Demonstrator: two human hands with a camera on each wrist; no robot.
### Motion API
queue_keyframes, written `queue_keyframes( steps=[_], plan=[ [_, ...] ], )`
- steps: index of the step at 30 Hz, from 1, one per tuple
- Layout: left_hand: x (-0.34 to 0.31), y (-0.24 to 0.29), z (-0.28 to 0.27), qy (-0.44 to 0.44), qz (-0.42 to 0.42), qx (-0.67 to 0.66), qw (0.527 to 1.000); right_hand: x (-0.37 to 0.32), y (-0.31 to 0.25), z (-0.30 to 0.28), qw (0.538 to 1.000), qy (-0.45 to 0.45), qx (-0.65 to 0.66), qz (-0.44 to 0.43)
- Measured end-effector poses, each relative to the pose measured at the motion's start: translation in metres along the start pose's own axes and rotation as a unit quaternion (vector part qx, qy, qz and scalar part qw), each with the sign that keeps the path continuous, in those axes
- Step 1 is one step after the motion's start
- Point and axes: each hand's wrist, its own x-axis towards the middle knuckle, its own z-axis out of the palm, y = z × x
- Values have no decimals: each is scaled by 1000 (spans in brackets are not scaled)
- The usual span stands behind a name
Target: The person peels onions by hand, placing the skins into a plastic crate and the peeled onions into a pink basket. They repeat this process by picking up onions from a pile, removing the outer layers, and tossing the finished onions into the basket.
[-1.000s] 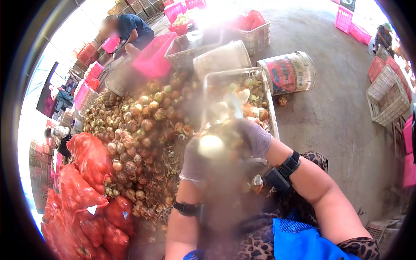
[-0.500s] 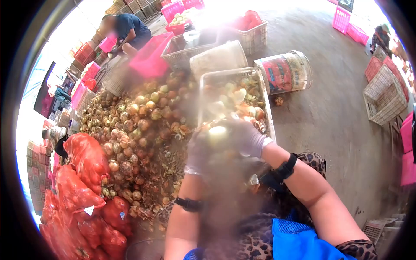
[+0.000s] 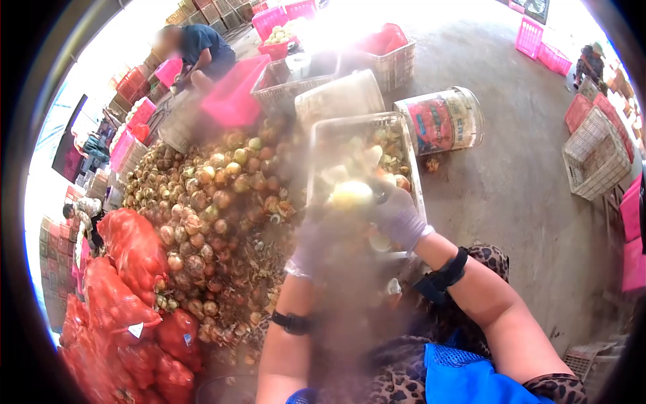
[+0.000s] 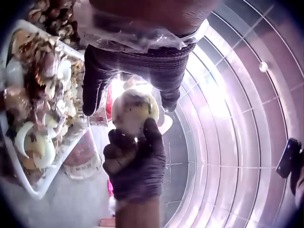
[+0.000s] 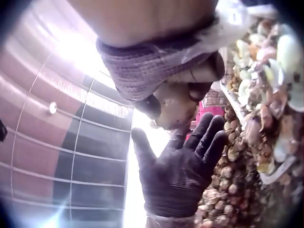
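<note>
A pale peeled onion (image 3: 352, 195) is held up over the near end of a white crate (image 3: 418, 185). My gloved right hand (image 3: 402, 219) grips it, its fingers and thumb curled round the onion (image 5: 173, 107) in the right wrist view. Opposite it, my gloved left hand (image 3: 306, 242) has its fingers spread, with the palm facing the onion in the right wrist view. Between the fingers and thumb of the left hand (image 4: 137, 69), the left wrist view shows the onion with dark marks on top. Peelings and onion layers (image 4: 40, 147) fill the crate. Glare and blur cover the hands in the head view.
Unpeeled onions (image 3: 208, 195) lie heaped to the left, beside full red mesh sacks (image 3: 138, 256). Beyond the crate are a tipped printed bucket (image 3: 444, 121), a white bucket (image 3: 340, 97) and a pink crate (image 3: 235, 91). Another person (image 3: 202, 50) sits at the back left.
The onion has moved forward and to the right in the head view. My hands, earlier close together around it, have drawn apart, the right hand keeping the onion.
</note>
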Motion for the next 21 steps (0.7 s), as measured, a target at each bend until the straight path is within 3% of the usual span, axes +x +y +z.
queue_keyframes(
  steps=[1, 2, 4, 5, 7, 9, 11, 15, 18, 21],
  plan=[
    [15, -21, -29, -23, -30, 11, 999, -1, 6, 4, 996, 15, -71, -51],
    [13, -20, -20, -15, 13, 26, 999, -2, 9, 10, 981, 37, -148, -120],
    [8, -8, 6, 15, 58, 53, 997, -3, 7, 18, 975, 45, -142, -164],
    [5, 1, 15, 35, 59, 61, 996, -7, 2, 20, 988, 29, -62, -135],
    [-4, 11, 16, 32, 66, 11, 997, -12, -18, 17, 991, 26, -74, -106],
    [-14, 23, 17, 17, 66, 15, 998, -4, -8, 19, 955, 60, -199, -212],
    [-17, 24, 14, 11, 87, 33, 996, -12, -18, 19, 965, 5, -225, -138],
    [-13, 9, 4, 48, 124, 77, 988, -12, -5, 33, 942, 20, -280, -182],
    [-10, 4, -1, 37, 155, 105, 982, -8, -1, 35, 948, -18, -290, -127],
    [-6, -1, -11, 28, 139, 55, 988, -4, 18, 42, 934, -7, -322, -156]
  ],
)
